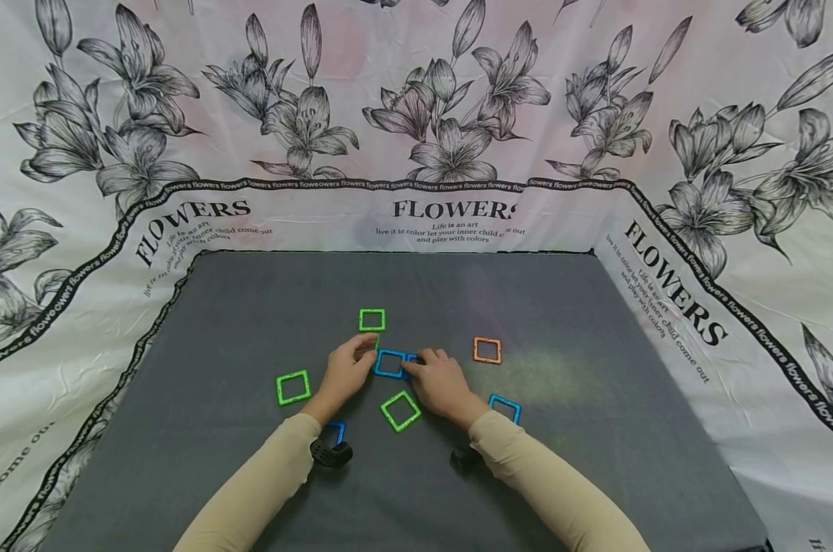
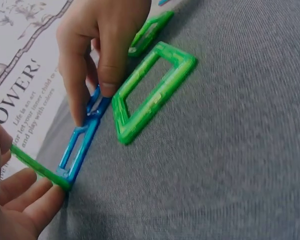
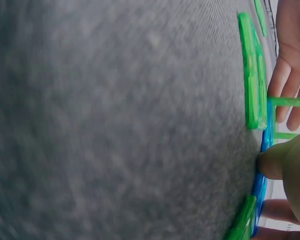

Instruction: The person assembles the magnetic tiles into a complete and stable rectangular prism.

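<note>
Two blue square magnetic tiles (image 1: 388, 375) lie edge to edge on the grey surface. At their left end, a green magnetic tile (image 2: 42, 170) stands upright, meeting the blue edge. My left hand (image 1: 347, 369) holds that green tile between thumb and fingers. On the right-hand blue tile (image 1: 412, 357), mostly covered, my right hand (image 1: 444, 386) pinches with thumb and fingers, near the joint. Beside the blue pair, toward me, lies another green tile (image 1: 409, 423), which the left wrist view shows close to the right thumb.
Around the hands lie a green tile (image 1: 372, 329) farther back, a green tile (image 1: 294, 399) to the left, an orange tile (image 1: 488, 362) and a blue tile (image 1: 506, 400) to the right. Another blue tile (image 1: 341, 433) is partly hidden by the left wrist. White flowered cloth (image 1: 451, 218) borders the surface.
</note>
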`<state>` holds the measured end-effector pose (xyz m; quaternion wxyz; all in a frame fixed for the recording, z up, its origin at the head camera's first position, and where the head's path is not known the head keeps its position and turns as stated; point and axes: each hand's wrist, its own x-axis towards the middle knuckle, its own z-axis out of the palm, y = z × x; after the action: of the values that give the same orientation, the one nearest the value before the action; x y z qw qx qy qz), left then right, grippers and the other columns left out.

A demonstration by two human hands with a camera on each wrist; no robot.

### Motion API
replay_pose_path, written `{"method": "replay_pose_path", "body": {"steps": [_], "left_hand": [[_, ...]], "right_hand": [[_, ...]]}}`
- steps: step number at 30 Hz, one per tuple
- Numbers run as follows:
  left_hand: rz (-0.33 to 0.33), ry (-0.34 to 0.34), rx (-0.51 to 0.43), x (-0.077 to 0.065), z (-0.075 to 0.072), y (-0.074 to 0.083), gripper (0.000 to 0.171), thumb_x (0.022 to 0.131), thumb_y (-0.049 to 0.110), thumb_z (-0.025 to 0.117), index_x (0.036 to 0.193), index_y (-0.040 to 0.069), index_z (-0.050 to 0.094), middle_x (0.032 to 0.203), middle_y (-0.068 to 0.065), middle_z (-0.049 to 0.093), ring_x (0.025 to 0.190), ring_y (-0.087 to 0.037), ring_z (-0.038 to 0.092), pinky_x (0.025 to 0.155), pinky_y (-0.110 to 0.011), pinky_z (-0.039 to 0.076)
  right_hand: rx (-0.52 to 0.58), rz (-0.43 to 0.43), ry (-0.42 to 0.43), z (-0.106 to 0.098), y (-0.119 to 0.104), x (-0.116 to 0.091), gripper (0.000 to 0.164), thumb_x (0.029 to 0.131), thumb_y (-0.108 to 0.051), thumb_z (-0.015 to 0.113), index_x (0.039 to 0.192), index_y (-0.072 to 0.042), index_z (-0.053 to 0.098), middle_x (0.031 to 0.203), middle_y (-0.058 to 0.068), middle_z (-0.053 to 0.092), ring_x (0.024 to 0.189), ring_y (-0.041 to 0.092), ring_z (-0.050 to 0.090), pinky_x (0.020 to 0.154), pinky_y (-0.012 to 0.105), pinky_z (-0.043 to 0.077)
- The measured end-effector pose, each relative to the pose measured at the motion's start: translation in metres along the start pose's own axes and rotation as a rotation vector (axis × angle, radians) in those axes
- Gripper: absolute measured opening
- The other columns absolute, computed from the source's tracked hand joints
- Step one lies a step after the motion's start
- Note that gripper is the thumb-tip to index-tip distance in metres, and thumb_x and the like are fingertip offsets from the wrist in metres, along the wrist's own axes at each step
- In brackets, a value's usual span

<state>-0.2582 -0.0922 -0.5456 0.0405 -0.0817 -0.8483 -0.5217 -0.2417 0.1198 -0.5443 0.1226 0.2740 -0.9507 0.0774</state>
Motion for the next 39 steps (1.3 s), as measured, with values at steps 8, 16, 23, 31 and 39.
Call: {"method": "replay_pose_path", "body": {"steps": [8, 16, 23, 31, 39], "left_hand": [[-0.005, 0.049, 0.055, 0.001, 0.002, 0.008, 0.038, 0.102, 0.015, 0.051, 0.137, 0.006, 0.064, 0.130, -0.017, 0.070, 0.112, -0.034, 0.070, 0.094, -0.053, 0.056], [0.001, 0.046, 0.085, 0.003, 0.003, 0.009, 0.037, 0.103, 0.012, 0.050, 0.136, 0.004, 0.064, 0.128, -0.017, 0.071, 0.110, -0.033, 0.071, 0.089, -0.049, 0.056], [0.002, 0.049, 0.088, 0.004, 0.005, 0.011, 0.035, 0.102, 0.011, 0.052, 0.132, 0.007, 0.068, 0.120, -0.015, 0.075, 0.075, -0.018, 0.062, 0.070, -0.032, 0.046], [0.008, 0.045, 0.069, 0.002, 0.006, 0.011, 0.035, 0.102, 0.011, 0.051, 0.132, 0.006, 0.068, 0.115, -0.014, 0.077, 0.083, -0.025, 0.072, 0.062, -0.027, 0.043], [-0.010, 0.014, 0.063, 0.002, 0.005, 0.011, 0.037, 0.103, 0.012, 0.048, 0.135, 0.007, 0.066, 0.106, -0.013, 0.079, 0.045, -0.009, 0.036, 0.051, -0.024, 0.031]], "right_hand": [[-0.079, 0.042, -0.015, -0.003, -0.013, -0.006, 0.031, 0.097, -0.025, 0.068, 0.127, -0.023, 0.074, 0.098, 0.011, 0.062, 0.075, 0.023, 0.050, 0.060, 0.038, 0.045], [-0.079, 0.061, -0.004, -0.002, -0.016, -0.006, 0.030, 0.096, -0.025, 0.068, 0.125, -0.022, 0.075, 0.094, 0.010, 0.061, 0.073, 0.022, 0.048, 0.058, 0.037, 0.043], [-0.070, 0.067, 0.015, 0.000, -0.014, -0.005, 0.029, 0.096, -0.026, 0.070, 0.124, -0.021, 0.075, 0.091, 0.011, 0.060, 0.071, 0.024, 0.048, 0.058, 0.038, 0.044], [-0.072, 0.069, 0.021, -0.002, -0.014, -0.006, 0.029, 0.096, -0.028, 0.070, 0.124, -0.022, 0.075, 0.090, 0.010, 0.060, 0.070, 0.023, 0.046, 0.057, 0.037, 0.042], [-0.078, 0.065, 0.019, 0.000, -0.012, -0.008, 0.030, 0.095, -0.028, 0.071, 0.124, -0.022, 0.075, 0.091, 0.010, 0.060, 0.071, 0.023, 0.046, 0.058, 0.037, 0.042]]}}
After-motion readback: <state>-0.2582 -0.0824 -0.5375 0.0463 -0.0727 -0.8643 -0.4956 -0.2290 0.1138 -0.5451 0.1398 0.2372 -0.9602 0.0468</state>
